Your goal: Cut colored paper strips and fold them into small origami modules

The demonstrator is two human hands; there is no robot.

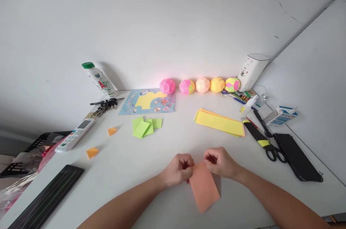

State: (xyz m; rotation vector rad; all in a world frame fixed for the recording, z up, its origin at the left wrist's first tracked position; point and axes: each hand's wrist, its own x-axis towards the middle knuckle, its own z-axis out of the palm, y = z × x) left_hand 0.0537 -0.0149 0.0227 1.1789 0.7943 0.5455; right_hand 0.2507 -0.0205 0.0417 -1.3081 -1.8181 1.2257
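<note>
Pinching the far end of a flat, rectangular salmon-orange paper sheet (pixel 204 189) above a smooth white table (pixel 135 162) — with left hand (pixel 178 169) and right hand (pixel 220 163) both clamped on it. Seemingly early with this sheet, showing no clear crease; already formed: five faceted, coloured paper balls (pixel 202 85). Open leftward to two small folded orange paper pieces (pixel 92 152) — bounded rightward by black-and-yellow scissors (pixel 263 142), nearward by the table's edge.

Soft, moderate light, apparently from left of rectangular salmon-orange paper sheet (pixel 204 189); faint shadow at sheet's right edge. Beyond sheet, leftward, white plastic bottle with green cap (pixel 101 82) shades pale plain wall (pixel 140 34), leaning in wide-angle stretch. Sheet's edges read crisp.
</note>
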